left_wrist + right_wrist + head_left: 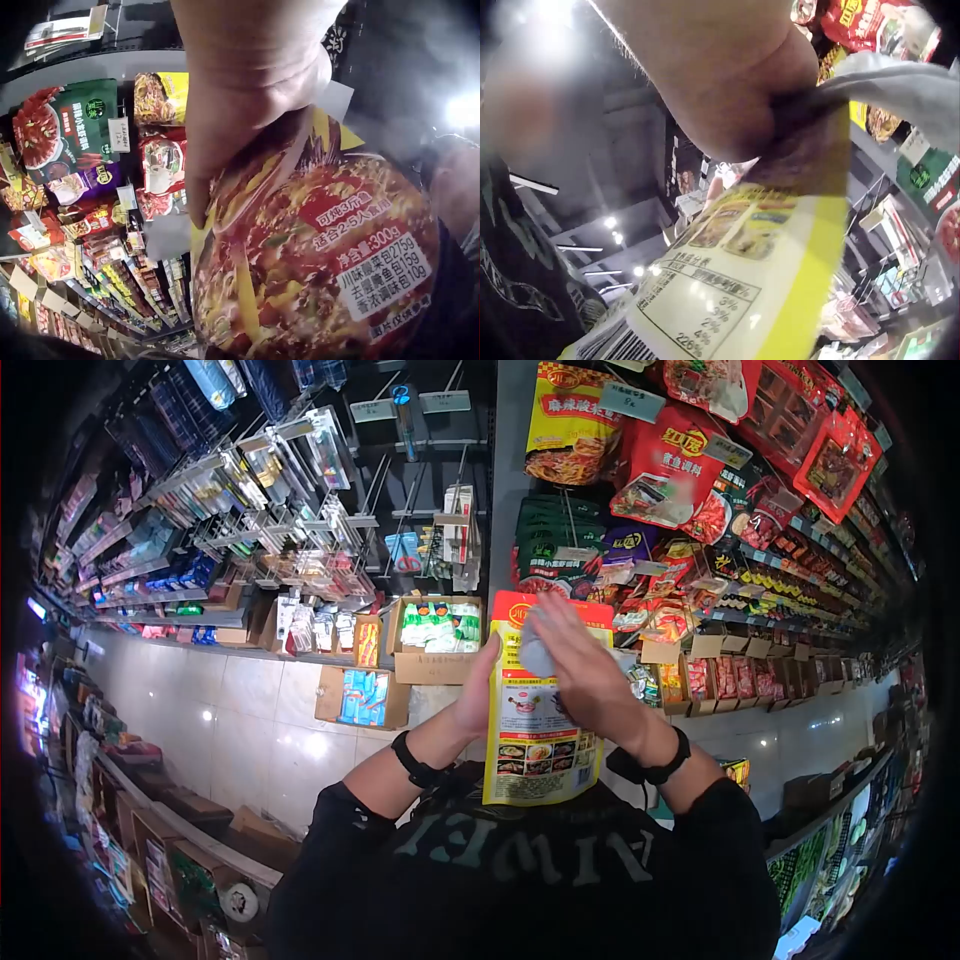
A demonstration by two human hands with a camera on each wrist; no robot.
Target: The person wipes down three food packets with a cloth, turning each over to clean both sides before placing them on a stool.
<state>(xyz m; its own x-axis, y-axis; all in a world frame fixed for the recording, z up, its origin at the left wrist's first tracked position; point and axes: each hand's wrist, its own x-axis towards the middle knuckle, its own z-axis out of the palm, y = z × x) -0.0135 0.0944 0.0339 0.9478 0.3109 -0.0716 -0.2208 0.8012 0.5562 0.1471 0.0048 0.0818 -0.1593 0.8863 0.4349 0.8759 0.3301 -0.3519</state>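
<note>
A red-and-yellow food packet [535, 785] stands upright before my chest, its printed back facing me. My left hand [477, 685] grips its left edge, thumb on the near side. In the left wrist view, the packet's front [315, 262] shows a picture of food, with the left hand [251, 97] at its top. My right hand [585, 670] lies over the upper part of the packet, holding a grey cloth [536, 650] against it; the fingers are blurred. The cloth [900, 86] trails beside the right hand in the right wrist view.
Hanging seasoning packets [660, 470] fill the rack ahead on the right. Hooks with stationery [290, 470] are on the left. An open carton [440, 635] of green-and-white packs stands low ahead, near a carton of blue packs [365, 695] over the tiled floor [240, 730].
</note>
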